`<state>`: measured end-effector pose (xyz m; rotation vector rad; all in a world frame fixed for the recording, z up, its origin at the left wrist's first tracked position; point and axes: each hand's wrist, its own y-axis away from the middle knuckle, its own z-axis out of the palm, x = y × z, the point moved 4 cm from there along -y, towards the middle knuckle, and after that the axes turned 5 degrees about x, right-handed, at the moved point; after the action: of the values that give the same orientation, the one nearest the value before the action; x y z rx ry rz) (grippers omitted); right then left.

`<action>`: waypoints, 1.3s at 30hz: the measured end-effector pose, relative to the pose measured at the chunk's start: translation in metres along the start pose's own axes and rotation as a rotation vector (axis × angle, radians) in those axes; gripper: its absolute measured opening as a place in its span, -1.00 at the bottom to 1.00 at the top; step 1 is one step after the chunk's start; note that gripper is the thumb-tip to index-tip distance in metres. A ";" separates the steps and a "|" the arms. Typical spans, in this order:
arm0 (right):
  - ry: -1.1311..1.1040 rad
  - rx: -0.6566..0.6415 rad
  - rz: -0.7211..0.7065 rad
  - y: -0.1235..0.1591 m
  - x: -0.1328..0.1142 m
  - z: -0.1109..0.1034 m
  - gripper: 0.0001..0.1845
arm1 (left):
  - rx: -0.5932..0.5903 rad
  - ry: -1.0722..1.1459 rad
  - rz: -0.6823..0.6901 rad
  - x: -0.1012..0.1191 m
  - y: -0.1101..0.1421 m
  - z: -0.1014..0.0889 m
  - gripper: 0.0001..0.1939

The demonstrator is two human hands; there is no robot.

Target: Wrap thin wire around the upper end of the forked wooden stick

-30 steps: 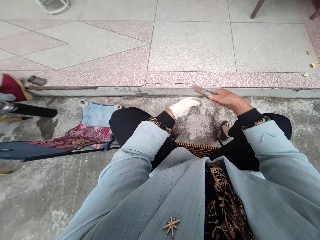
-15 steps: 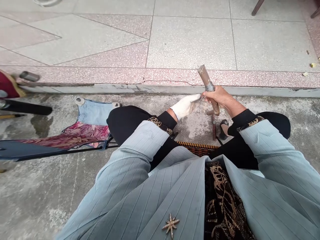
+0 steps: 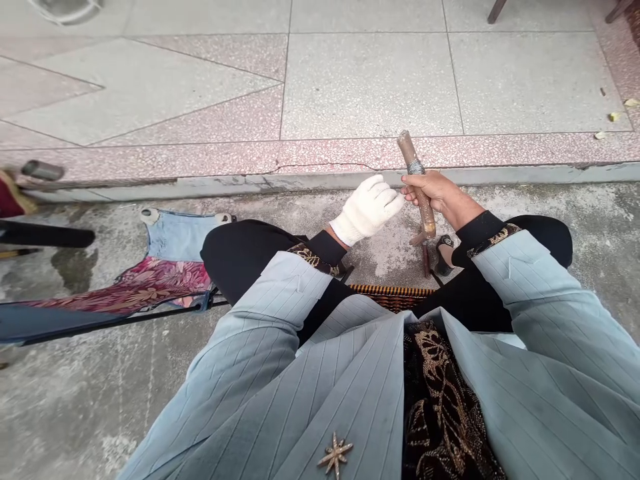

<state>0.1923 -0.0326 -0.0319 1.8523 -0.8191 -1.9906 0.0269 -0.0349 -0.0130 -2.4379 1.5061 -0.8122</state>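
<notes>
My right hand (image 3: 435,190), bare, is wrapped around a thick brown wooden stick (image 3: 426,217) held upright and slightly tilted. A short stub juts from the stick's lower end. Several turns of grey wire (image 3: 415,167) bind it just above my fingers. My left hand (image 3: 367,210), in a white knit glove, is closed beside my right fingertips, at the stick's left side. Its fingers seem to grip the loose wire, though the strand itself is hidden there. Beneath the stick, a thin dark red handle (image 3: 426,260) shows near my shoe (image 3: 444,253).
A low tiled step (image 3: 370,87) runs across the front of the concrete ground. On the left is a folding chair (image 3: 170,273) with floral fabric. A metal can (image 3: 43,170) lies on the step's edge. Woven seating (image 3: 393,297) shows between my legs.
My left hand has turned, knuckles now up, and its fingers have curled closed; they were blurred and lower before. My right hand still holds the stick, which has shifted little.
</notes>
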 end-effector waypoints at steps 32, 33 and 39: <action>0.039 0.104 -0.095 -0.002 -0.001 0.005 -0.84 | 0.075 0.230 -0.586 -0.019 0.008 0.016 -0.81; 0.053 0.108 -0.139 -0.001 -0.003 0.006 -0.82 | 0.083 0.455 -0.720 -0.021 0.010 0.020 -0.78; 0.257 -0.024 -0.419 0.013 -0.021 0.006 -0.78 | -0.084 1.740 -1.149 -0.002 0.018 0.046 -0.70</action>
<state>0.1869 -0.0292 -0.0072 2.3533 -0.3521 -1.9068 0.0362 -0.0480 -0.0598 -2.1597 -0.3133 -3.5205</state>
